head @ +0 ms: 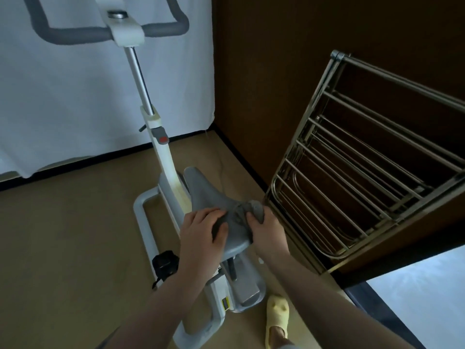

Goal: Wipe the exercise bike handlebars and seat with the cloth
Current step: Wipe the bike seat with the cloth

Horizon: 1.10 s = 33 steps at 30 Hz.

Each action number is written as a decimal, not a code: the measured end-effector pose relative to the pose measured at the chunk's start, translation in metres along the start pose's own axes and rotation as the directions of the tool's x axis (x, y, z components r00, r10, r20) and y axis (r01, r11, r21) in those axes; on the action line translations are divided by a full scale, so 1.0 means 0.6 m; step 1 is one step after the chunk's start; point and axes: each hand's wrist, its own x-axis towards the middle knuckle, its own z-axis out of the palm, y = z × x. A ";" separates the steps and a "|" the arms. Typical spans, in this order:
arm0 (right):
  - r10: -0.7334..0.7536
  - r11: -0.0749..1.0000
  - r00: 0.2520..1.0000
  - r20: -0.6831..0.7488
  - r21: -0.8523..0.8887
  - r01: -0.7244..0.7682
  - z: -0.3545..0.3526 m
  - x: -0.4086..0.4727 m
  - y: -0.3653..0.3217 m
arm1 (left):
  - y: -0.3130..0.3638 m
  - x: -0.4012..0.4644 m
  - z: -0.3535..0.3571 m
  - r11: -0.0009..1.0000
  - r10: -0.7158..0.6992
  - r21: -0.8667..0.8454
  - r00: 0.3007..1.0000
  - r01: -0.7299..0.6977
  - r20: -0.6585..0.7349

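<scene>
The grey seat [205,190] of a white exercise bike sits at centre, its narrow nose pointing away from me. A grey cloth [241,211] lies bunched across the wide rear of the seat. My left hand [203,230] presses one end of the cloth on the seat's left side. My right hand [266,229] grips the other end at the seat's right edge. The grey padded handlebars [80,34] stand at the top left, far above both hands.
A folded metal drying rack [357,159] leans against the brown wall just right of the seat. A white sheet [63,102] hangs behind the bike. A black pedal [164,264] juts out at lower left. My foot in a yellow slipper [276,316] stands beside the bike's base.
</scene>
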 end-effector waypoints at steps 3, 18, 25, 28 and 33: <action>-0.042 0.952 0.991 0.124 -0.298 0.078 -0.011 0.017 -0.016 | 0.002 0.015 -0.001 0.997 -0.070 -0.028 0.997 0.070 -0.014; -0.328 0.746 0.731 0.598 -0.311 0.589 -0.001 0.137 -0.044 | 0.015 0.082 0.025 0.912 -0.384 0.058 0.893 0.407 -0.235; -0.333 0.810 0.651 0.682 -0.146 0.568 0.016 0.160 -0.063 | 0.025 0.074 0.029 0.856 -0.468 0.065 0.823 0.512 -0.322; -0.309 0.852 0.629 0.713 -0.086 0.516 0.046 0.196 -0.074 | 0.028 0.081 0.032 0.836 -0.484 0.094 0.807 0.541 -0.338; -0.378 0.893 0.626 0.682 0.090 0.441 0.083 0.208 -0.069 | 0.033 0.080 0.031 0.825 -0.492 0.095 0.791 0.557 -0.364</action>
